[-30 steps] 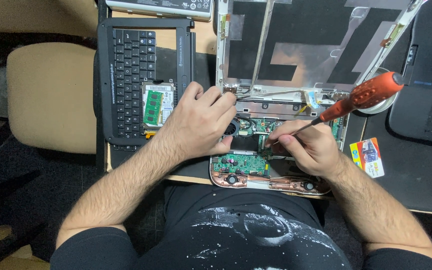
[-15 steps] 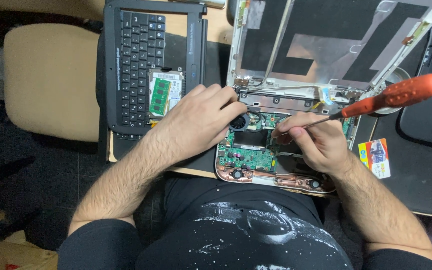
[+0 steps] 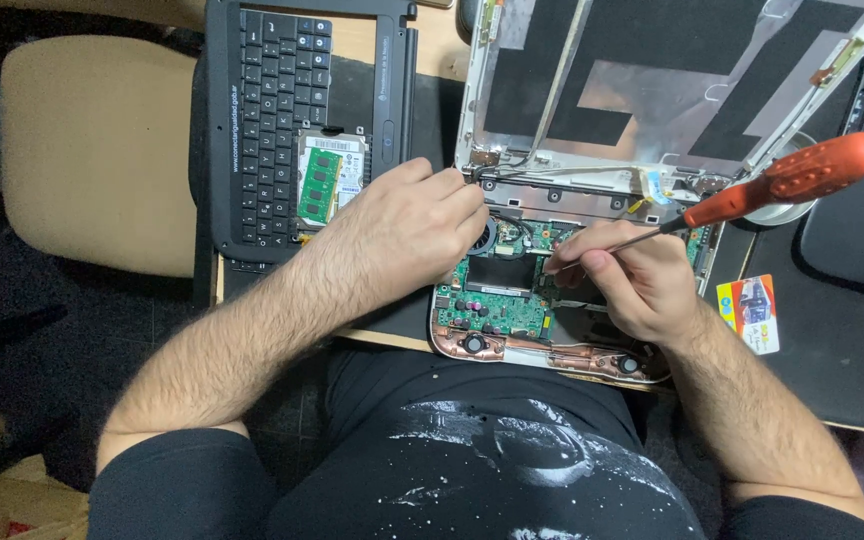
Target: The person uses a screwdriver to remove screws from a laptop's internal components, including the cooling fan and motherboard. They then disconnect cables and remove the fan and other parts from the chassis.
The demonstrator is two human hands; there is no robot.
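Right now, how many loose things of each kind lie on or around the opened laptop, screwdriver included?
Orange-handled screwdriver, held in the right hand: 1
Detached black keyboard panel: 1
Green memory module: 1
Silver drive under that module: 1
Small printed card: 1
Total: 5
The left hand rests on the opened laptop base.

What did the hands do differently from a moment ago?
Very little changed. The right hand kept its grip on the orange screwdriver, whose handle now leans a bit flatter toward the right, tip still at the green circuit board. The left hand stayed pressed on the opened laptop's edge. Nothing was picked up or let go. The keyboard lay where it was.
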